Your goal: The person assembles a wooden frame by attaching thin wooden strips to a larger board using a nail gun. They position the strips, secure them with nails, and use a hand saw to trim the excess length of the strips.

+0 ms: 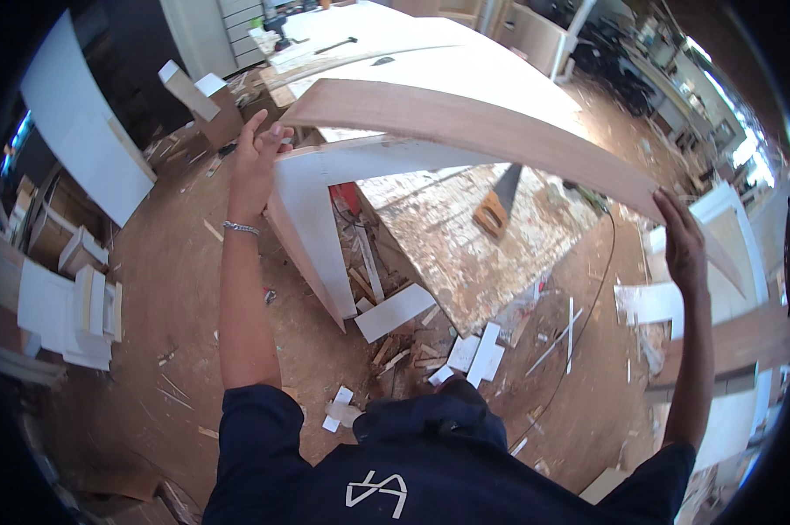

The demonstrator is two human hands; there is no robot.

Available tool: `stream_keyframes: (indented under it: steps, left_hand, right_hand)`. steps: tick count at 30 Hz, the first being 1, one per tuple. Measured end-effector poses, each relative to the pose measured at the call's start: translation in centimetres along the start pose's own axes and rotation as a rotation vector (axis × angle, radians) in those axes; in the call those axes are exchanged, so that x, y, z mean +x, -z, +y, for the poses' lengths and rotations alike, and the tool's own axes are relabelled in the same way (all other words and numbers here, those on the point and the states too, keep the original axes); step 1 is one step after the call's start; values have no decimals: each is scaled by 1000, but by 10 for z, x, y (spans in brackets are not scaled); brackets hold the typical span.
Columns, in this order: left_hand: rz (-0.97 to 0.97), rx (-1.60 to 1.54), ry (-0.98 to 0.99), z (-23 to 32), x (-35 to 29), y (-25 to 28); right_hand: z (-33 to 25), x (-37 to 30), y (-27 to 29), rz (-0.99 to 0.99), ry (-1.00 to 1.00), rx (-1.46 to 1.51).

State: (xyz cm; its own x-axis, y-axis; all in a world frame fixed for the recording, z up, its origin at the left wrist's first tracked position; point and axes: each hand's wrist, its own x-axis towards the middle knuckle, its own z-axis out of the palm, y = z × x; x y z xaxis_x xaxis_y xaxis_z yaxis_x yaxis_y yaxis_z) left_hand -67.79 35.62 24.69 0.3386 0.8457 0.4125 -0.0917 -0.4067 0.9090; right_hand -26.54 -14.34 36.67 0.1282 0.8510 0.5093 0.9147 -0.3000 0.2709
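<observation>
A long brown wooden board (pixel 465 118) spans the view in front of me, lying along the top of a panel frame with white inner faces (pixel 312 197). My left hand (pixel 256 166) is at the left corner, its fingers stretched out and apart, touching the board's end and the frame. At the far right end, my right hand (pixel 682 241) grips the board with its fingers over the edge. Between my hands, a handsaw (pixel 493 214) with an orange-brown handle lies on the worn, paint-stained workbench (pixel 447 254); the tip of its blade is hidden behind the frame.
A large white sheet (pixel 412 52) covers the bench's far part, with tools on it. White offcuts (pixel 395 312) and wood scraps litter the floor below. A dark cable (pixel 592 324) trails at right. Cabinet parts (pixel 84 302) stand left; white panels (pixel 719 254) lean right.
</observation>
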Motion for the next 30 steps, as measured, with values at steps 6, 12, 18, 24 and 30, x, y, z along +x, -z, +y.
stream_keyframes:
  steps: [6,12,18,24,30]
  left_hand:
    - [42,-159,369,-34,13,48]
    - [80,-634,234,-52,-3,52]
    - [-164,-877,-38,-87,-7,40]
    - [379,-778,31,-89,-47,39]
    - [110,-1096,-110,-50,-55,19]
  right_hand:
    - [-15,76,-79,122,159,122]
    - [-31,151,-138,202,378,122]
    - [-29,203,-196,196,519,225]
    - [-16,216,-233,216,542,400]
    - [-16,222,-251,192,620,411]
